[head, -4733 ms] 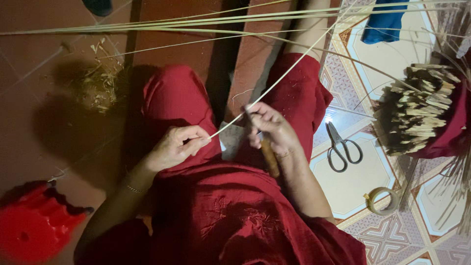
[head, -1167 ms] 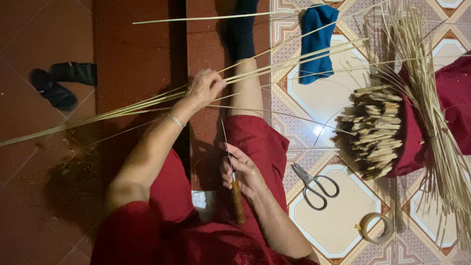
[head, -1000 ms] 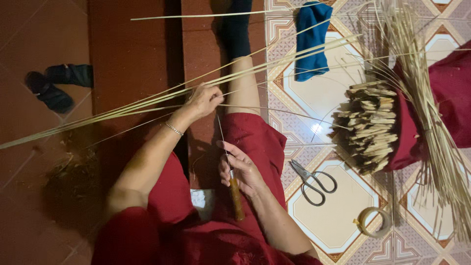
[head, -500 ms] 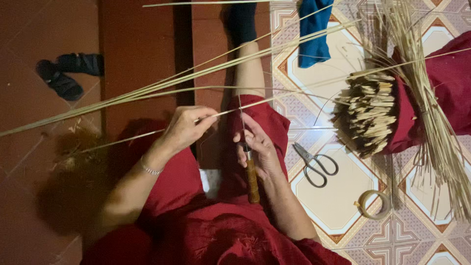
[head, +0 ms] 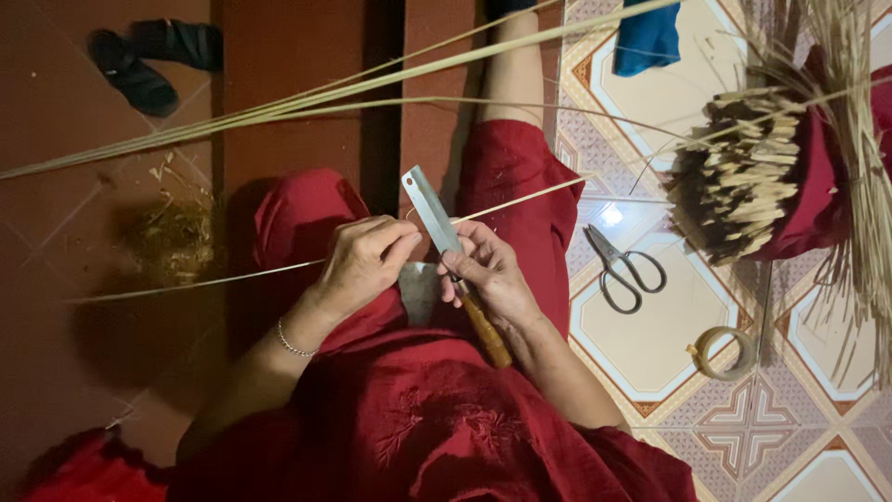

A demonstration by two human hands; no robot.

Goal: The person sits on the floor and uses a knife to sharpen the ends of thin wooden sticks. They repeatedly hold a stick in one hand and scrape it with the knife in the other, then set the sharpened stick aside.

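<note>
My right hand [head: 488,270] grips the knife [head: 446,244], my left hand [head: 364,260] pinches the strip [head: 520,198]; I'd keep the blade shallow.

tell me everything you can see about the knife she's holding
The knife has a flat, straight, pale grey metal blade with a squared-off tip and a brown handle that looks like wood. It is tilted, with the tip pointing up and to the left in the picture and the handle end down by the red clothing. The right hand grips it where blade meets handle, hiding that joint. A thin pale strip meets the blade by the fingers of the left hand. It sits above the lap.
</note>
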